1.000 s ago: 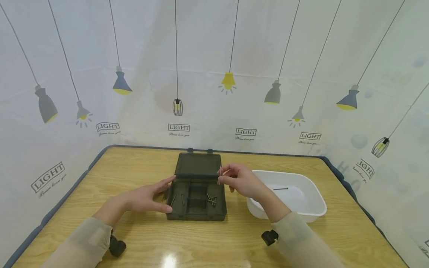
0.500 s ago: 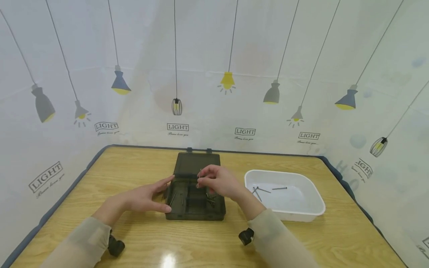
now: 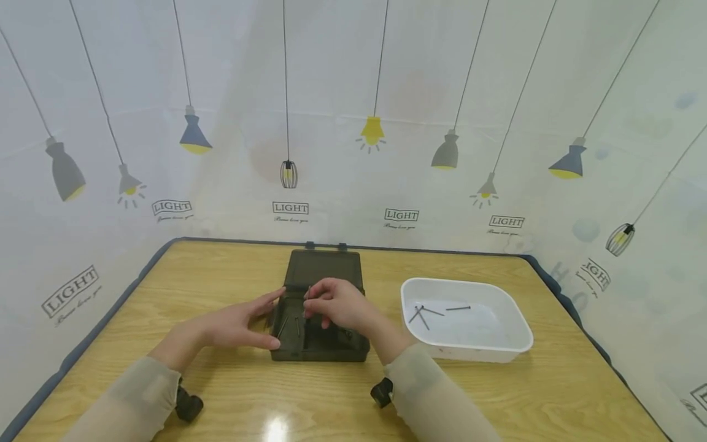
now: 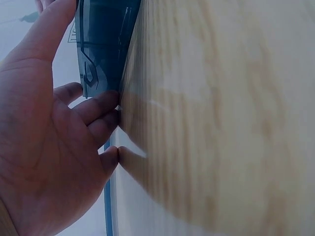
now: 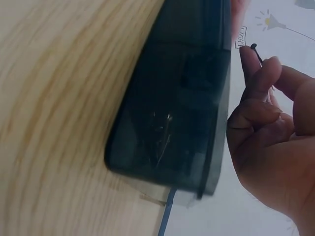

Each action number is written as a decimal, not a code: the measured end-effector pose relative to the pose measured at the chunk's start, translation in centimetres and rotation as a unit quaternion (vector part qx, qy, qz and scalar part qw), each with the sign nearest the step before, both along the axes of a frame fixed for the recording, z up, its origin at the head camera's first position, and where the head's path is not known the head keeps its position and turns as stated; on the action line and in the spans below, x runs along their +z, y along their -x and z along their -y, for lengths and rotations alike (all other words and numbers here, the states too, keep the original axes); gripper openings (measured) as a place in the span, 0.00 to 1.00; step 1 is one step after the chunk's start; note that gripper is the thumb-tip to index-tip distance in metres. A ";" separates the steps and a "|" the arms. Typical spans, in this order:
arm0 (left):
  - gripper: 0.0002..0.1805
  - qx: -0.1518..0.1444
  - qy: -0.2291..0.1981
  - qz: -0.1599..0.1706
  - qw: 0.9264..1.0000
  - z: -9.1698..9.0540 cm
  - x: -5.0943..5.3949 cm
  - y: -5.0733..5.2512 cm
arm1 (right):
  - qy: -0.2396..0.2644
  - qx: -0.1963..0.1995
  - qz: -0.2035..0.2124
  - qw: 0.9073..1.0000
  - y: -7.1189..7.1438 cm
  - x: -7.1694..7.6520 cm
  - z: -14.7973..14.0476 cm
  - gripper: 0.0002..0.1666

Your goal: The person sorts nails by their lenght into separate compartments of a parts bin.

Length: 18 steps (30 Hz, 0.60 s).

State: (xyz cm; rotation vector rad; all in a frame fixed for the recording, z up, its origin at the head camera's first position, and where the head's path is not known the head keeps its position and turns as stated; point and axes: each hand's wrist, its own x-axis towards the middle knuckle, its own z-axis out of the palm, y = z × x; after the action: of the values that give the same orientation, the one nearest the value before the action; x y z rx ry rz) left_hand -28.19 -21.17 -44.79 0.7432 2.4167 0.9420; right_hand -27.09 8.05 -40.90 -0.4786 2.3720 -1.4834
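A dark translucent plastic box [image 3: 323,267] with its lid folded back lies on the table. My left hand [image 3: 232,325] rests along its left side, fingers spread, with the thumb at the front left corner. Over the left part of the box, my right hand [image 3: 342,304] pinches a screw between thumb and fingertips. In the right wrist view, the screw's dark head [image 5: 254,46] sticks out past the fingers. Two screws [image 3: 283,326] lie in the left compartment. More screws in the right compartment are partly hidden by the right hand.
A white plastic basin [image 3: 469,353] stands to the right of the box, with several screws [image 3: 457,308] in it. Behind the wooden table [image 3: 232,399] hangs a white sheet [image 3: 337,73] printed with lamps.
My right hand has moved left from near the basin to above the box's left part, carrying the screw. The left hand stays at the box.
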 end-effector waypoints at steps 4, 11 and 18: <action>0.64 0.000 -0.002 -0.006 1.000 0.0 0.2 0.0 | -0.008 -0.001 0.002 1.000 -0.1 -0.1 0.7 0.09; 0.64 0.005 -0.007 0.000 1.000 -0.1 0.3 -0.2 | -0.016 -0.005 0.001 1.000 -0.3 -0.4 1.3 0.07; 0.63 0.006 -0.008 0.006 1.000 -0.1 0.3 -0.1 | -0.019 -0.009 0.004 1.000 -0.2 -0.5 1.3 0.14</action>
State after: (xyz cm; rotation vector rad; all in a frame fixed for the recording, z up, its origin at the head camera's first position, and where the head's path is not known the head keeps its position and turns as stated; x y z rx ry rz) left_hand -28.07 -21.07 -44.51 0.7262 2.4080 0.9685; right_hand -26.86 6.76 -41.44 -0.4428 2.4003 -1.4431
